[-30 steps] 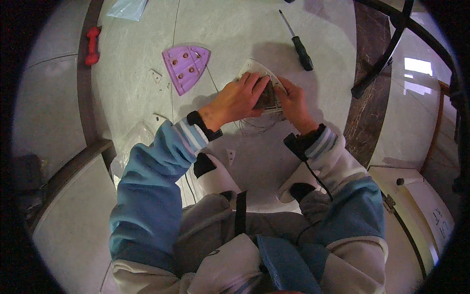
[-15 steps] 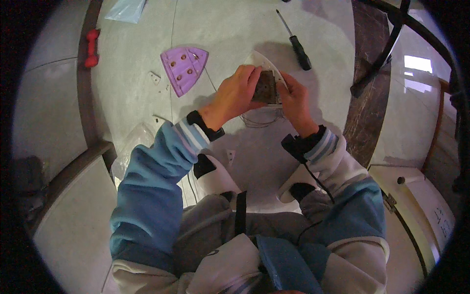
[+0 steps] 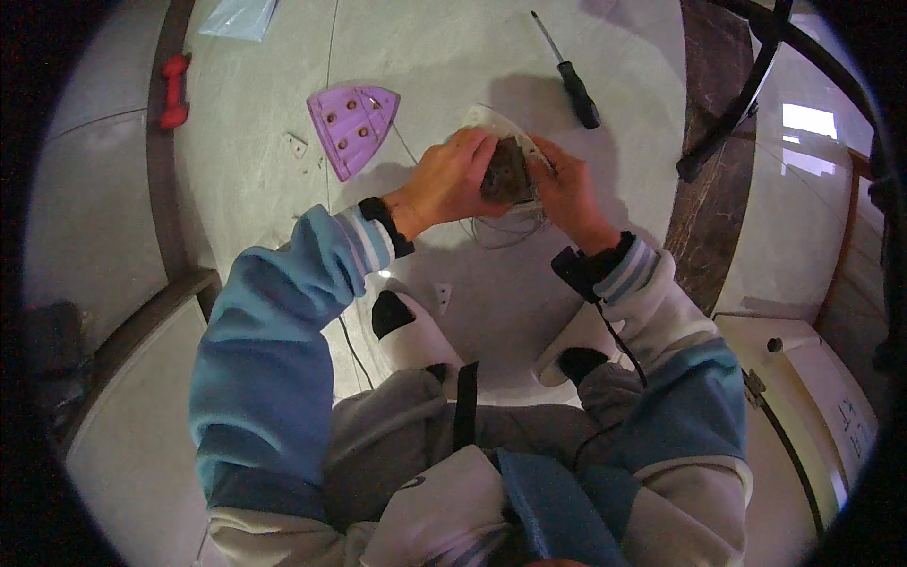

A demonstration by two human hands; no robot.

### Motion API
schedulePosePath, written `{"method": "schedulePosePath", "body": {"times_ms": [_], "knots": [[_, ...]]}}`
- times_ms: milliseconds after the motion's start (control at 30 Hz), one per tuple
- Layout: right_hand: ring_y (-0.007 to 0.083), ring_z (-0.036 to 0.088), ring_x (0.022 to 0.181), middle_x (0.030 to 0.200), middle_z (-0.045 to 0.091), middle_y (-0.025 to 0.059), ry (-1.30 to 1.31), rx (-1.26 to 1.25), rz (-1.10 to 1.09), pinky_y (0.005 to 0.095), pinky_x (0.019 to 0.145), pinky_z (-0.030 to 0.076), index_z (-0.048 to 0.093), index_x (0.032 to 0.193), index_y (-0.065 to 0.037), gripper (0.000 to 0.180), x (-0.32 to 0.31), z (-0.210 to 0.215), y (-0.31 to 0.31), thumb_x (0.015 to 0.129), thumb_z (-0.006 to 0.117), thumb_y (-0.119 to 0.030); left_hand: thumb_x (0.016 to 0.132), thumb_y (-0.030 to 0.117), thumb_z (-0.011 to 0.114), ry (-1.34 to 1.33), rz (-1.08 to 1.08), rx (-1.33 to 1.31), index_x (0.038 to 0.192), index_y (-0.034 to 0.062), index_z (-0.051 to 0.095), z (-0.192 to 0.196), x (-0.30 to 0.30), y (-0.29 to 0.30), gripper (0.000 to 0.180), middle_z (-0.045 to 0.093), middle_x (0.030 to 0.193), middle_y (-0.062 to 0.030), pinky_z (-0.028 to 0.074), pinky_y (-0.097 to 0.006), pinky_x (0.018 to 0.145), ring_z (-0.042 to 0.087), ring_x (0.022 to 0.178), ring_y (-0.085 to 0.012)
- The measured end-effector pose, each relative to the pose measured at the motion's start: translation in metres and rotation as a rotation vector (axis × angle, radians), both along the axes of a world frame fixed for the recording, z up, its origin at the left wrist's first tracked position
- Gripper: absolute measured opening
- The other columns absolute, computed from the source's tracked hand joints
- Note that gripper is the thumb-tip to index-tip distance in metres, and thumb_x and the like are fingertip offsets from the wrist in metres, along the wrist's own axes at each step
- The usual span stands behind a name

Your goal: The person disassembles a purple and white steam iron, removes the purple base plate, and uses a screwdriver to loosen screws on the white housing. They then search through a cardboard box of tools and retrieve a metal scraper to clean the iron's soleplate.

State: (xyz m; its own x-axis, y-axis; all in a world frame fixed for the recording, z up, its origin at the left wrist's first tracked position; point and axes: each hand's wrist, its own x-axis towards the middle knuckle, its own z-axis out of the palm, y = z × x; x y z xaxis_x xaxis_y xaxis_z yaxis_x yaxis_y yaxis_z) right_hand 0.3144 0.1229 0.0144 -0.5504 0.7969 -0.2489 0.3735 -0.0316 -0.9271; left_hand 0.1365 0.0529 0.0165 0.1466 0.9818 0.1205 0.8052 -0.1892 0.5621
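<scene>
My left hand (image 3: 452,181) and my right hand (image 3: 567,188) both grip a white, pointed iron body (image 3: 503,156) with a dark inner part (image 3: 506,176) showing between the fingers. I hold it just above the pale floor (image 3: 444,57). Thin wires (image 3: 501,227) hang below it. A purple triangular soleplate with several holes (image 3: 350,127) lies on the floor to the left of my left hand. A black-handled screwdriver (image 3: 571,77) lies beyond my right hand.
A red dumbbell-shaped piece (image 3: 172,91) lies far left, a clear plastic bag (image 3: 238,17) at the top. Small white parts (image 3: 298,146) sit near the soleplate, another (image 3: 441,297) by my white slippers (image 3: 408,326). Dark chair legs (image 3: 732,113) stand at right.
Both hands have lifted the iron body slightly away from me and turned it; the fingers have shifted on it. The soleplate and screwdriver have not moved on the floor.
</scene>
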Motion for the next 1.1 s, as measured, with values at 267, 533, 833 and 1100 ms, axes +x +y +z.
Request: {"method": "schedulePosePath", "body": {"times_ms": [267,533,833,1100], "knots": [[0.013,0.06,0.084,0.091,0.067,0.0113,-0.097,0.103,-0.123,0.0281,0.076,0.048,0.06,0.109,0.002,0.025,-0.009,-0.004,-0.008,0.087,0.05,-0.006,0.055,0.04,0.081,0.031,0.073,0.019,0.109,-0.0016,0.048,-0.006,0.012,-0.002,0.076,0.052,0.1,-0.0144,0.052,-0.038,0.065,0.058,0.086,-0.0307],[0.0258,0.064,0.091,0.099,0.065,0.021,0.01,0.041,-0.038,0.0331,0.079,0.048,0.059,0.111,0.002,0.028,-0.002,-0.015,-0.002,0.085,0.053,-0.006,0.053,0.039,0.081,0.003,0.081,-0.094,0.112,0.0028,0.049,-0.002,0.006,0.0,0.077,0.053,0.104,-0.0146,0.051,-0.04,0.072,0.058,0.09,-0.0319],[0.0177,0.061,0.09,0.101,0.065,0.0161,0.117,-0.034,-0.065,0.0294,0.08,0.047,0.058,0.111,0.003,0.027,0.002,-0.01,-0.003,0.086,0.052,-0.004,0.058,0.039,0.08,0.011,0.071,-0.047,0.112,-0.0012,0.048,0.002,0.01,-0.002,0.075,0.052,0.103,-0.0141,0.051,-0.039,0.072,0.056,0.093,-0.0314],[0.0139,0.056,0.096,0.105,0.062,0.0082,0.186,-0.09,-0.083,0.0282,0.085,0.044,0.055,0.116,0.001,0.031,0.001,0.003,-0.003,0.087,0.055,-0.007,0.063,0.032,0.076,0.117,0.045,0.058,0.111,-0.0044,0.048,0.01,0.013,-0.001,0.067,0.049,0.102,-0.0137,0.052,-0.036,0.068,0.053,0.094,-0.029]]}}
